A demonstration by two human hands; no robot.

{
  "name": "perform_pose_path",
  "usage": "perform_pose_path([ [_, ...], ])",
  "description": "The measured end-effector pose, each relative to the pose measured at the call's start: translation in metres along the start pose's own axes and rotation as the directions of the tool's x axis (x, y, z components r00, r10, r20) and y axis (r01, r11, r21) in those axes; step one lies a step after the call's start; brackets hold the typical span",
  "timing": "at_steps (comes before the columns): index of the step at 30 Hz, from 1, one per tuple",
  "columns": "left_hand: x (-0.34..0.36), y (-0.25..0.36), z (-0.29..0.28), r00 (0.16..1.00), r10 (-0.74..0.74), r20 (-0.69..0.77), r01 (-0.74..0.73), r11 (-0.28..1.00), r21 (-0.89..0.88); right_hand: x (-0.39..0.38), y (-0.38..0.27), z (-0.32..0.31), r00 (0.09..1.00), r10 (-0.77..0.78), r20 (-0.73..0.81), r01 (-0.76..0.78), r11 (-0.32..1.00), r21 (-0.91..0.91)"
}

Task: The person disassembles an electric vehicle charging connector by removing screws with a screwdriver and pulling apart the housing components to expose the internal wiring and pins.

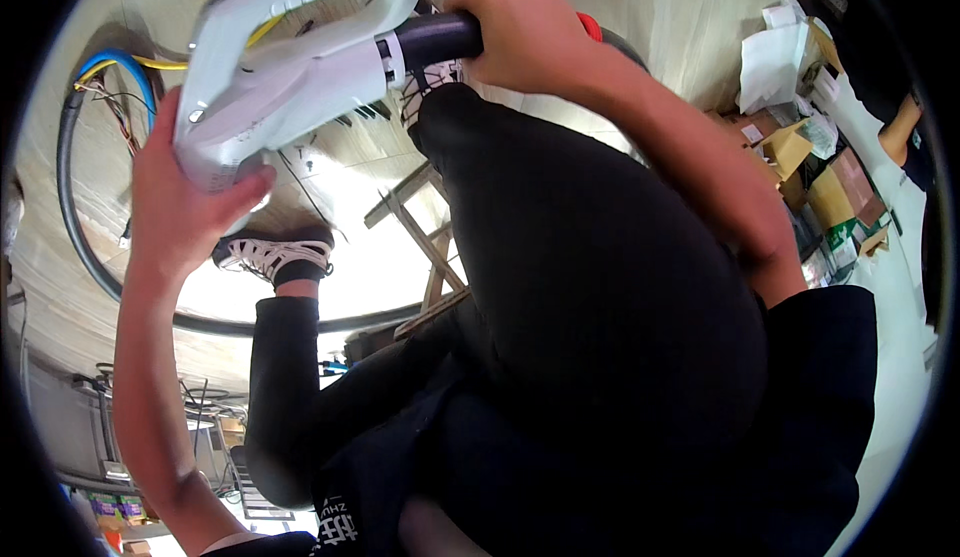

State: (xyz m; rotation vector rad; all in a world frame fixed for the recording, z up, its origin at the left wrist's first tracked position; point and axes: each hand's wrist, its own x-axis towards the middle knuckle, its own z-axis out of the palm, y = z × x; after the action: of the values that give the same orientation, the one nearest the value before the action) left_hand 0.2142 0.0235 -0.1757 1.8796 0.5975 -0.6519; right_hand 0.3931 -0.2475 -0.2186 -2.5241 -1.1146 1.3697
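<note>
A light grey charging gun (pixel 300 87) with a loop handle is held up in front of me, tilted up to the right. My left hand (pixel 180 192) is closed round its lower left end, with the thumb across the near side. From the gun's other end comes a thick black cable (pixel 432 41), and my right hand (pixel 530 42) grips it a little way from the grey body. The fingers of my right hand are mostly hidden behind the cable. Something red (pixel 590 27) shows just beyond that hand.
A black cable (pixel 68 172) curves over the floor at left, near loose blue and yellow wires (pixel 125 57). Between my legs stands a small wooden stool (pixel 425 242). Cardboard boxes (pixel 840 192) are heaped at right, beside another person's arm (pixel 900 132). Small dark parts (pixel 365 114) lie beneath the gun.
</note>
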Motion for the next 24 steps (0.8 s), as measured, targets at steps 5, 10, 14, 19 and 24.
perform_pose_path([
  [5,0.011,0.006,-0.011,0.995,-0.01,0.096,0.007,0.999,0.031,-0.001,0.002,-0.004,1.0,0.0,0.002,0.0,1.0,0.018],
  [10,0.009,-0.025,-0.011,0.992,-0.019,0.126,0.037,0.989,-0.144,0.001,-0.014,-0.001,1.0,0.005,0.0,-0.005,0.997,0.078],
  [14,-0.007,-0.005,-0.008,0.987,0.146,-0.073,-0.136,0.982,0.128,0.008,-0.007,-0.005,0.999,-0.017,0.028,0.012,0.987,0.159],
  [19,0.02,0.007,-0.043,0.973,0.093,0.211,-0.126,0.981,0.146,0.012,0.005,-0.015,0.997,-0.079,0.018,0.074,0.978,0.194],
  [24,0.006,-0.013,-0.082,0.966,-0.04,0.255,0.106,0.963,-0.249,0.016,0.004,-0.028,0.993,-0.041,0.114,0.01,0.965,0.262],
])
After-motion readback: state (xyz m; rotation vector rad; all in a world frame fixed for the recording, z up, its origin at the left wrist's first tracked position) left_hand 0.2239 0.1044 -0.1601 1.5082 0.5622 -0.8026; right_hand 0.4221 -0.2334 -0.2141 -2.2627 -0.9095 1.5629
